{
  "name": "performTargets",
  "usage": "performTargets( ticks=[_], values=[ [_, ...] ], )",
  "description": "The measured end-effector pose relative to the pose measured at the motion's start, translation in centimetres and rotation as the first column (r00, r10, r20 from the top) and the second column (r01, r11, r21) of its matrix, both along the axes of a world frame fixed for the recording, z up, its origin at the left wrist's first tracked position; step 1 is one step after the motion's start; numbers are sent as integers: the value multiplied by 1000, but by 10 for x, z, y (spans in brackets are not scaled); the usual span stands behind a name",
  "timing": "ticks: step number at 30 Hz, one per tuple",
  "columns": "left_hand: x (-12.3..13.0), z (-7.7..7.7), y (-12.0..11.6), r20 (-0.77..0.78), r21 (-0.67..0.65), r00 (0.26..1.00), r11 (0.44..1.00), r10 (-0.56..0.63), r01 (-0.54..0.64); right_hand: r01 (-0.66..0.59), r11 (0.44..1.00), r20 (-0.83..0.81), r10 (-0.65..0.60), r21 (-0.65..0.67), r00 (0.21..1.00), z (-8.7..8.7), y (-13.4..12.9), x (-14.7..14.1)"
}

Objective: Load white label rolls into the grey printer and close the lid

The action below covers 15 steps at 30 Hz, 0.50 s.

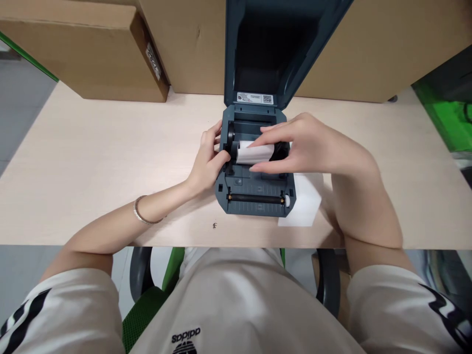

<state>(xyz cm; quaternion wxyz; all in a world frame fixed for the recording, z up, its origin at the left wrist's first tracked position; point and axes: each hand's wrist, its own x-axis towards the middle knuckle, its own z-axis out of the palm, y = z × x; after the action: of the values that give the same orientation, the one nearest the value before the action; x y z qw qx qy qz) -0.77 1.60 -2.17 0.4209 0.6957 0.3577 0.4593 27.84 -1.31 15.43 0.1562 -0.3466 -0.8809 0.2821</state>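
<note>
A dark blue-grey label printer sits on the table with its lid raised and tipped back. Inside it lies a white paper roll, crosswise between dark holders. My left hand grips the printer's left side, thumb over the rim and fingers along the outer wall. From the right, my right hand reaches into the bay, its fingers and thumb on either side of the roll. The right end of the roll is partly hidden by this hand. A black roller runs across the printer's front.
A white sheet of paper lies partly under the printer's right side. Cardboard boxes stand along the back of the wooden table. A tiny dark item or mark is near the front edge. Below is a green chair.
</note>
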Motion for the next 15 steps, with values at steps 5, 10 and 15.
performTargets(
  ticks=[5, 10, 15],
  values=[
    [1, 6, -2, -15, -40, 1000, 999, -1, 0, 38, 990, 424, -94, 137, 901, 6, -37, -21],
    [6, 20, -8, -48, -120, 998, 992, 32, -37, -82, 943, 524, -106, 322, 845, 8, -76, -24],
    [10, 30, -13, -76, -154, 995, 985, 62, -73, -214, 844, 477, -55, 491, 877, 7, -98, -23]
  ],
)
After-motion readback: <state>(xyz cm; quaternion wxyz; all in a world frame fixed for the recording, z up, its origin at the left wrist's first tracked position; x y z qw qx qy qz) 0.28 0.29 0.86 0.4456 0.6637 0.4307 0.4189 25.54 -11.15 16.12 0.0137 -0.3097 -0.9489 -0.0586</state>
